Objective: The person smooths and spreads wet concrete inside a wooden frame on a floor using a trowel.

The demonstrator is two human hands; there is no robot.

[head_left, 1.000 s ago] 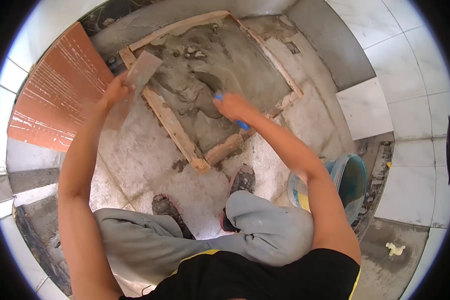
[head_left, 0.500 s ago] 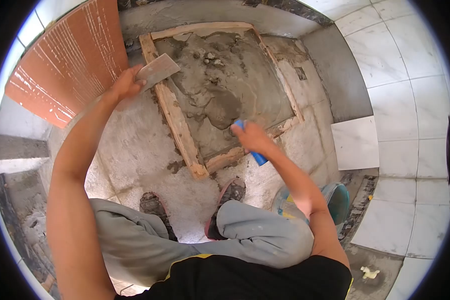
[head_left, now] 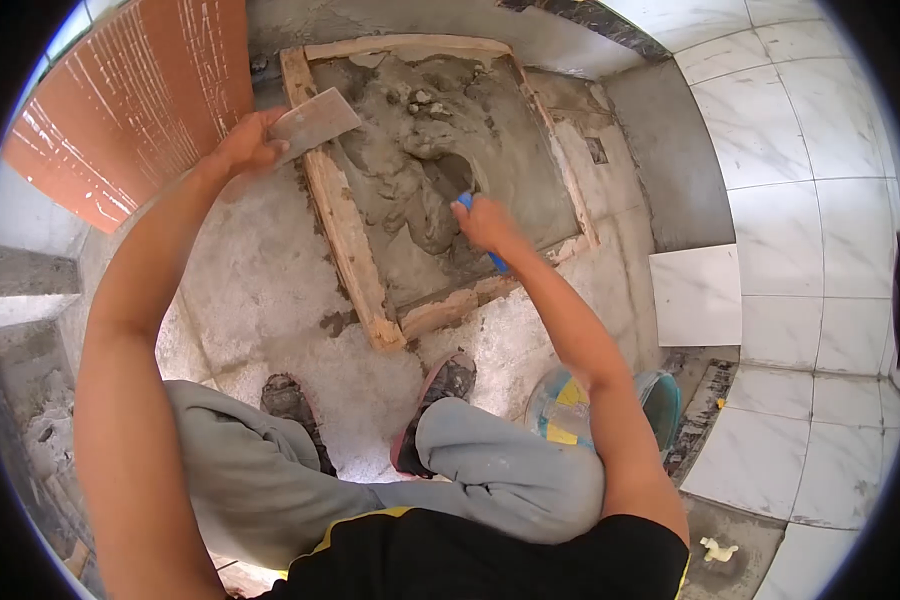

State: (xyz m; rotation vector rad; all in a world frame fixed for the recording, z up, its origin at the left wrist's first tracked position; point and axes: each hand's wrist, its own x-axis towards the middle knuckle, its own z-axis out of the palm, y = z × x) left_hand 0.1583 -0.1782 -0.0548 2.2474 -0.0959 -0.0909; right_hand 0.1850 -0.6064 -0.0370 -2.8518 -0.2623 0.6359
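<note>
My left hand (head_left: 252, 145) grips a flat, pale rectangular piece of tile (head_left: 322, 120) by its near end, held over the left side of the wooden frame (head_left: 342, 240). Wet grey mortar (head_left: 525, 170) fills the inside of that frame, with ridges and lumps around its middle. Wrapped round the blue handle of a trowel (head_left: 465, 200), my right hand (head_left: 487, 224) is over the lower middle of the mortar. The trowel's blade points away from me into the mortar and is partly hidden by it.
A reddish board with white streaks (head_left: 140, 110) leans at the upper left. A clear bucket (head_left: 660, 410) lies beside my right knee. A white tile (head_left: 697, 295) stands against the right wall, and my shoes (head_left: 440, 400) rest on the floor before the frame.
My right hand has moved the trowel slightly forward, farther into the mortar, whose surface is now pushed into new folds. My left hand still holds the tile in nearly the same place.
</note>
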